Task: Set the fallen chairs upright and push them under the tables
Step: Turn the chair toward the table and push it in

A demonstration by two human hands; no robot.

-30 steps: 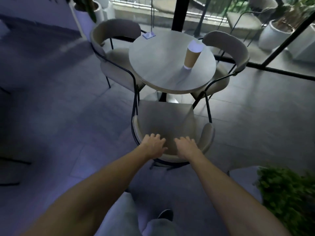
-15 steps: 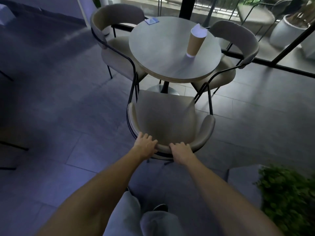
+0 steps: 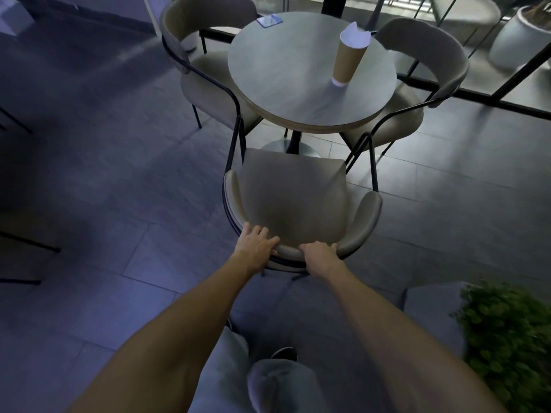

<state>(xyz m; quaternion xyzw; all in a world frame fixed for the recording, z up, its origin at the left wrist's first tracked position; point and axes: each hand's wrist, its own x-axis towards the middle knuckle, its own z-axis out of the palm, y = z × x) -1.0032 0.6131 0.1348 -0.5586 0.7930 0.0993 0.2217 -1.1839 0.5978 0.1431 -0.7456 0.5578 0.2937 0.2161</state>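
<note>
A beige padded chair (image 3: 293,201) with a thin black frame stands upright in front of me, its seat facing the round grey table (image 3: 298,93). The seat's front edge sits just short of the table's rim. My left hand (image 3: 256,244) grips the curved backrest at its left side. My right hand (image 3: 320,256) grips the same backrest near its middle. Two matching chairs stand upright at the table, one at the left (image 3: 202,81) and one at the right (image 3: 423,70), both tucked partly under it.
A brown paper cup (image 3: 348,59) with a white lid and a small blue card (image 3: 269,20) sit on the table. A green plant (image 3: 510,338) is at my lower right. White planters and a black window frame line the far right. Dark chair legs show at the left edge.
Both hands slid from the seat back onto the top of the backrest and closed on it. The chair and table have drawn a little nearer in view.
</note>
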